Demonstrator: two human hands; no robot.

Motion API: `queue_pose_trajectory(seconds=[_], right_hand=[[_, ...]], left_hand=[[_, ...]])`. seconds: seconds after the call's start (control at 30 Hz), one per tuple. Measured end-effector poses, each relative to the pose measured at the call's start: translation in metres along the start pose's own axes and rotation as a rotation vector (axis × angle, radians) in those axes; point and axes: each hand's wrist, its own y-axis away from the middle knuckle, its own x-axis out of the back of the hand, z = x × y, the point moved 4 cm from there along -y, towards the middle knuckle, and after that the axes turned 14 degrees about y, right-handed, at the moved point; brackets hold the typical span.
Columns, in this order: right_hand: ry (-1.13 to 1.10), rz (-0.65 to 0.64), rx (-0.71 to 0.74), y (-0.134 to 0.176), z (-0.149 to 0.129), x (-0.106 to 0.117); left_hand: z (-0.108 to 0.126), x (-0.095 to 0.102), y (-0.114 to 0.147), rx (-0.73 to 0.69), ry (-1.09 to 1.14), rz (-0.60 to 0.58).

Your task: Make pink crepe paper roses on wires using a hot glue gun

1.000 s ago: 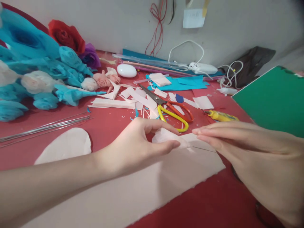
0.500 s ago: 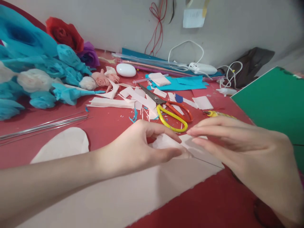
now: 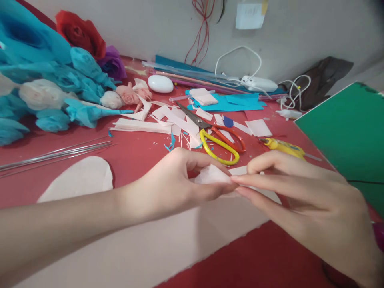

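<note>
A small folded piece of pale pink crepe paper [image 3: 213,176] is held in my left hand [image 3: 177,184], between the thumb and curled fingers. My right hand [image 3: 306,200] comes in from the right, and its thumb and fingertips pinch the right end of that piece, meeting the left fingertips. What lies inside the pinch is hidden. Beneath both hands a large pale pink paper sheet [image 3: 144,244] is spread on the red table. Just beyond the hands lie scissors [image 3: 220,148] with one yellow and one red handle.
Blue and pink paper flowers [image 3: 51,92] crowd the left, with metal wires [image 3: 60,154] and a rounded paper piece [image 3: 81,178] nearer. Paper scraps [image 3: 180,124] surround the scissors. A yellow glue gun or similar tool [image 3: 283,147] lies right, by a green board [image 3: 345,136].
My right fingertips have moved left and closed on the end of the paper at my left fingers. A thin dark line that ran right from the paper is now hidden.
</note>
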Motion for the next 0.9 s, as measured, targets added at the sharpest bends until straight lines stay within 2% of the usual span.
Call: queue_pose_trajectory(seconds=[0.13,0.23,0.33,0.43,0.53,0.67,0.9], right_hand=[[0.180,0.036,0.167,0.005,-0.007,0.002],[0.192,0.029,0.222,0.007,-0.010,0.001],[0.124,0.037,0.105,0.006,-0.006,0.001],[-0.046,0.013,-0.089,0.003,0.002,0.002],[-0.177,-0.013,-0.200,0.002,0.008,0.001],[-0.181,0.007,-0.268,0.007,0.010,-0.002],[-0.232,0.019,-0.265,0.015,0.005,-0.010]], left_hand=[[0.000,0.001,-0.002,-0.008,0.070,0.035],[0.000,0.001,-0.002,-0.015,0.111,0.024],[-0.001,0.002,-0.003,0.009,0.089,0.044],[-0.003,0.002,-0.003,0.069,0.055,0.064],[-0.004,0.002,-0.003,0.081,0.070,0.060],[-0.005,0.003,-0.002,0.097,0.075,0.070],[-0.002,0.002,-0.003,0.084,0.038,0.091]])
